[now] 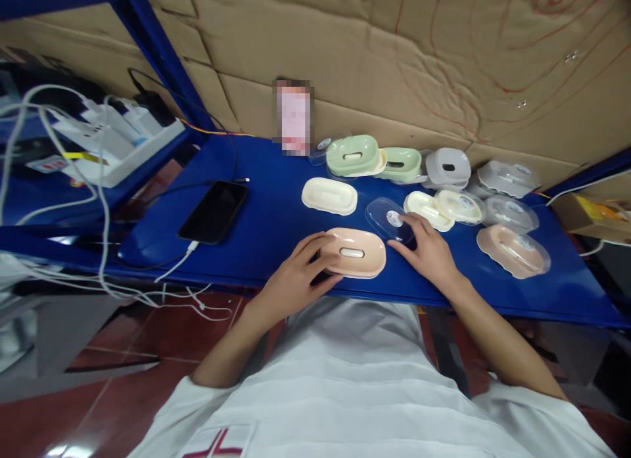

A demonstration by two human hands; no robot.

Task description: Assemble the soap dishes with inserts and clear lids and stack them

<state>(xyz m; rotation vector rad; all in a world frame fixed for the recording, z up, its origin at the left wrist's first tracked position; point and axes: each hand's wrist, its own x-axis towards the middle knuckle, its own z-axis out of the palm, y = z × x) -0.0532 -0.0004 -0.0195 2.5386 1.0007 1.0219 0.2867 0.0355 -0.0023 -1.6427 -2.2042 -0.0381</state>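
Observation:
A peach soap dish with an oval slot in its floor sits near the table's front edge. My left hand is wrapped round its left end, thumb in front and fingers behind. To its upper right a clear plastic lid with a round sticker lies low over the table. My right hand grips the lid's right end between thumb and fingers. Behind the peach dish lies a cream tray. Another cream tray overlaps a lidded cream dish beyond my right hand.
Green dishes and a grey dish line the cardboard wall. Lidded grey dishes and a lidded peach dish stand at right. A black phone with a white cable lies left, near a power strip.

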